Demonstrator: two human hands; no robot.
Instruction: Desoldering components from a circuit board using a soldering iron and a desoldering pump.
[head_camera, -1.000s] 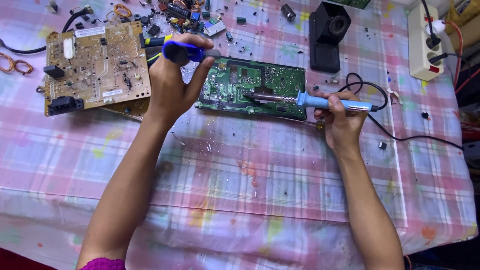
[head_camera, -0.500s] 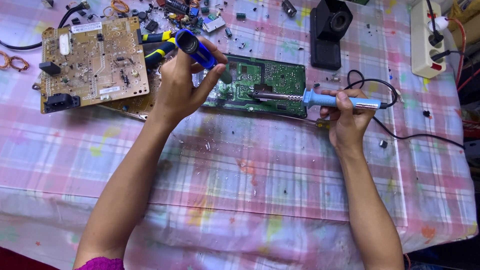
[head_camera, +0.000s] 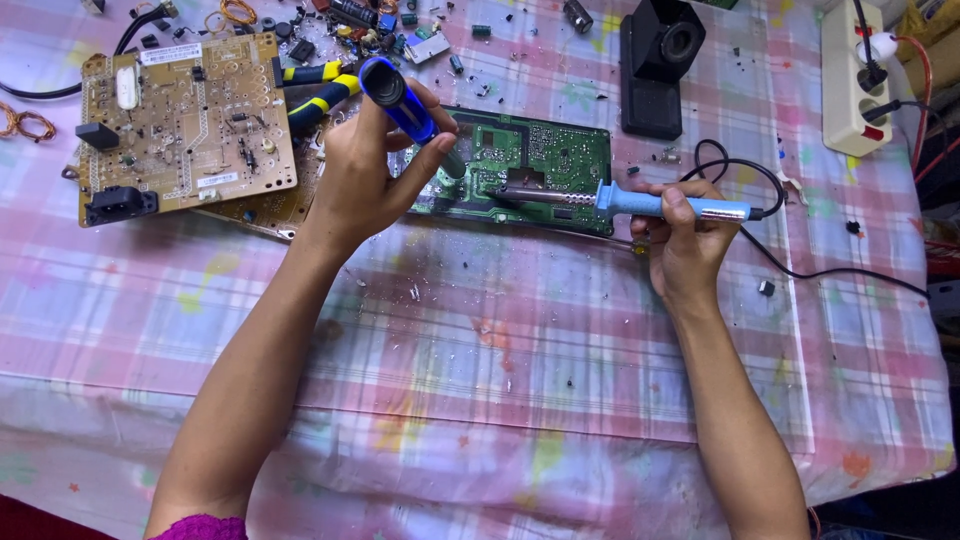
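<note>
Hands grip tools over a green circuit board (head_camera: 520, 170) on the desk: left hand (head_camera: 365, 175) clutches a blue desoldering pump (head_camera: 400, 100), right hand (head_camera: 685, 235) a soldering iron (head_camera: 640, 203) by its handle. Board looks light, rigid, fragile.

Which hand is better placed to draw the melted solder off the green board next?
Left, probably. The left hand holds the blue desoldering pump with its nozzle down on the green circuit board, beside the tip of the soldering iron. The right hand is taken up holding that iron.
</note>
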